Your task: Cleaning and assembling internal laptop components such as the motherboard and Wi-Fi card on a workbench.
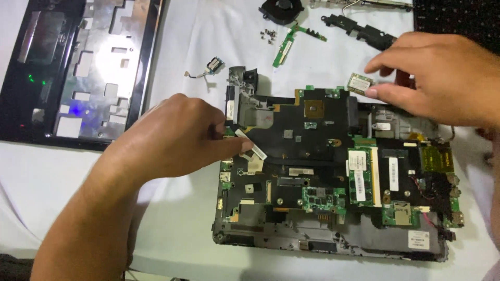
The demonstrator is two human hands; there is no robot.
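Observation:
An opened laptop base with its black and green motherboard [312,151] lies on a white cloth. My left hand [179,135] rests on the board's left edge, thumb pressing on a white flat ribbon strip [254,147]. My right hand [432,75] hovers over the board's upper right corner and pinches a small green wireless card [360,82] between thumb and fingertips. A memory module [359,176] sits in its slot on the right half of the board.
A detached black and silver laptop palmrest frame [83,67] lies at the upper left. At the top are a black fan [281,9], a few loose screws [269,35], a narrow green circuit strip [284,49], a black bracket [359,28] and a small connector with wires [212,66].

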